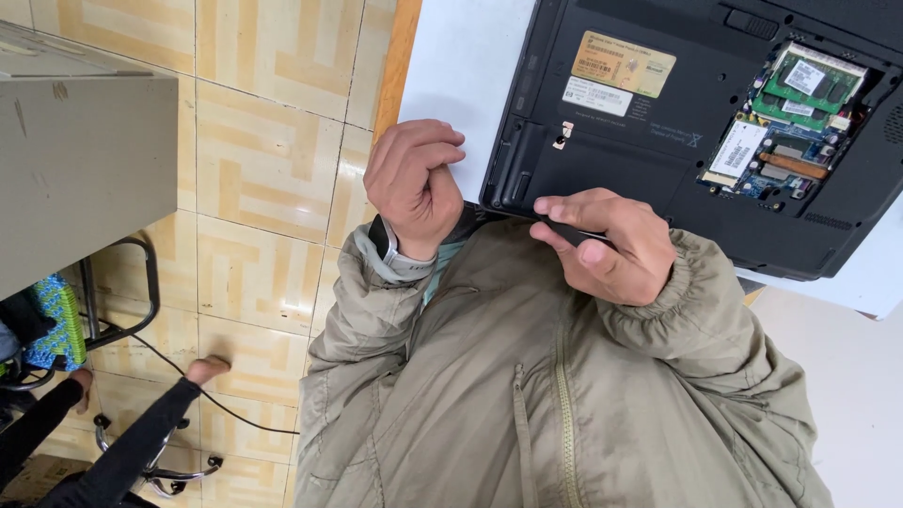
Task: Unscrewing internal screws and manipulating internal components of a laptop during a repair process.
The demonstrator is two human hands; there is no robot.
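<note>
- Left hand, centre frame, was curled into a loose fist, gripping nothing.
- Right hand pinched the near edge of an upturned black laptop, upper right.

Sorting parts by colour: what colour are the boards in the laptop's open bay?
Green boards, clearest in the head view.

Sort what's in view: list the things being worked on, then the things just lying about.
In hand:
- left hand, fisted
- right hand gripping a thin black part
- overturned black laptop, circuit boards exposed

Lying about:
- grey cabinet
- black cable
- another person's hand
</note>
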